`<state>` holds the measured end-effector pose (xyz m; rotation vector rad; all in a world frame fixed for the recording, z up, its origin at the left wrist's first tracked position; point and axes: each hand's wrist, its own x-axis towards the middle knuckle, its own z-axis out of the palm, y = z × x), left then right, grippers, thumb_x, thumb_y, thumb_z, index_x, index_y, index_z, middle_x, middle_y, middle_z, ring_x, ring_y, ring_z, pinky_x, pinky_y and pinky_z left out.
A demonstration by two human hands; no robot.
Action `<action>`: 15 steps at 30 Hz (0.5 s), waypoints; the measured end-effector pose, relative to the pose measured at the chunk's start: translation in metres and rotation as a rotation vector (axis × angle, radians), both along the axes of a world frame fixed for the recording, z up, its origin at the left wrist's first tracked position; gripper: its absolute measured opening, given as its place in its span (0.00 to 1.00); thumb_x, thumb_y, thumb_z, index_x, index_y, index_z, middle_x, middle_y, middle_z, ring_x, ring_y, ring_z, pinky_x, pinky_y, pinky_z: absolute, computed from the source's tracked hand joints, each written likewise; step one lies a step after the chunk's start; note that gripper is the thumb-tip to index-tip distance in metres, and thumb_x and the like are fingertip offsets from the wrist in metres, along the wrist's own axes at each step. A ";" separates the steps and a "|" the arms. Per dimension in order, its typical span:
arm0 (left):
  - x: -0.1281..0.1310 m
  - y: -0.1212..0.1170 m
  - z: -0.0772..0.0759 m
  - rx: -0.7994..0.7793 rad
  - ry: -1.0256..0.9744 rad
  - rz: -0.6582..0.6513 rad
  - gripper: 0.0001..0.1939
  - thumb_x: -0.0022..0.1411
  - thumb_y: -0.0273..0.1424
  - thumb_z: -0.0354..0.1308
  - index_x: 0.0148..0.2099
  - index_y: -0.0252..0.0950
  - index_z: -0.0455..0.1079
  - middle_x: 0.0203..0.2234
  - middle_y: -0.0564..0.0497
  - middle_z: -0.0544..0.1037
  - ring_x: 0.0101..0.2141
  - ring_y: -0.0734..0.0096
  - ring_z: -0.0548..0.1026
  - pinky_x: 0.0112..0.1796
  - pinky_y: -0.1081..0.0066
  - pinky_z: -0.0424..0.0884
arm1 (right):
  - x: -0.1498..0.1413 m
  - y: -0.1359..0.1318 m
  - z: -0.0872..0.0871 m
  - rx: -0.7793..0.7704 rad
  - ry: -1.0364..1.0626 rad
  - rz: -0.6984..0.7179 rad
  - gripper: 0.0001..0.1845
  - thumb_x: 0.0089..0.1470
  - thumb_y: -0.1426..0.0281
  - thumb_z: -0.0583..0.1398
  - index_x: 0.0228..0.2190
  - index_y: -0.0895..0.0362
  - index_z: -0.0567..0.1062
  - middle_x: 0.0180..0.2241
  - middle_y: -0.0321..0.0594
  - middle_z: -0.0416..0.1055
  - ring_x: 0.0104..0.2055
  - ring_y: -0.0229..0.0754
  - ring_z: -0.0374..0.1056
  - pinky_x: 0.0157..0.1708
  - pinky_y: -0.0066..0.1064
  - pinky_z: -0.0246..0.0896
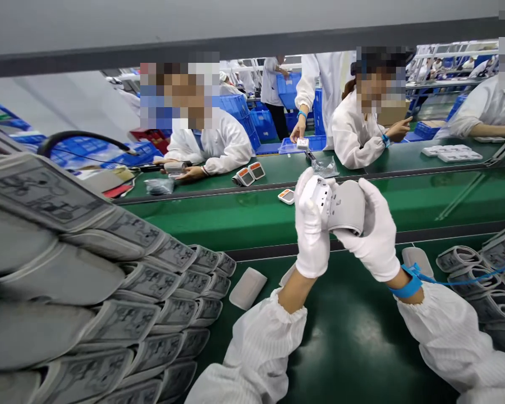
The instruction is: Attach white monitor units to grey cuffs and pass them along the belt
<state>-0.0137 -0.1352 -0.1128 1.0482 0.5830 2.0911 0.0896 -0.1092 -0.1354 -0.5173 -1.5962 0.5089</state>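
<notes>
My left hand (312, 241), in a white glove, is closed around a small white plastic device housing (320, 193), its slotted side turned towards the right. Gloved as well, my right hand (379, 238) grips a curled grey wrist cuff (348, 206) from its right side. Cuff and housing touch in front of me, above the green bench; whether they are joined I cannot tell. The two look like parts of a wrist blood pressure monitor. A loose grey cuff (248, 288) lies on the bench left of my forearms, and another cuff (418, 261) is behind my right wrist.
Stacked grey cuffs (151, 314) fill the left side, with more rolled cuffs (463, 266) at right. A green conveyor belt (210, 219) crosses ahead, carrying an orange-and-white device (286, 196). Co-workers in white coats sit beyond it. A blue wrist cord (467, 279) trails right.
</notes>
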 end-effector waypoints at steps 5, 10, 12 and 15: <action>-0.003 -0.003 -0.004 0.037 0.110 0.072 0.36 0.68 0.59 0.54 0.70 0.48 0.61 0.60 0.45 0.74 0.62 0.51 0.73 0.64 0.54 0.69 | 0.009 0.000 -0.003 -0.017 -0.095 -0.056 0.48 0.50 0.66 0.74 0.68 0.54 0.65 0.66 0.49 0.67 0.66 0.58 0.68 0.65 0.47 0.70; -0.007 -0.009 -0.001 0.016 0.195 0.043 0.34 0.70 0.56 0.54 0.70 0.47 0.60 0.65 0.46 0.70 0.66 0.50 0.68 0.67 0.54 0.63 | 0.013 -0.002 -0.002 -0.075 -0.217 -0.134 0.46 0.53 0.65 0.71 0.70 0.54 0.64 0.67 0.48 0.66 0.66 0.58 0.68 0.65 0.48 0.70; -0.010 -0.012 -0.001 0.040 0.269 0.041 0.33 0.71 0.54 0.55 0.70 0.46 0.61 0.67 0.46 0.68 0.68 0.50 0.66 0.69 0.55 0.61 | 0.015 -0.004 0.001 -0.060 -0.256 -0.152 0.45 0.53 0.66 0.71 0.69 0.54 0.66 0.67 0.46 0.67 0.66 0.58 0.69 0.66 0.47 0.69; -0.015 -0.013 0.000 0.049 0.390 0.004 0.33 0.71 0.50 0.58 0.71 0.43 0.61 0.68 0.44 0.66 0.69 0.49 0.63 0.70 0.56 0.57 | 0.020 -0.006 0.010 -0.067 -0.310 -0.134 0.42 0.54 0.68 0.69 0.68 0.54 0.68 0.67 0.43 0.68 0.66 0.56 0.69 0.66 0.44 0.68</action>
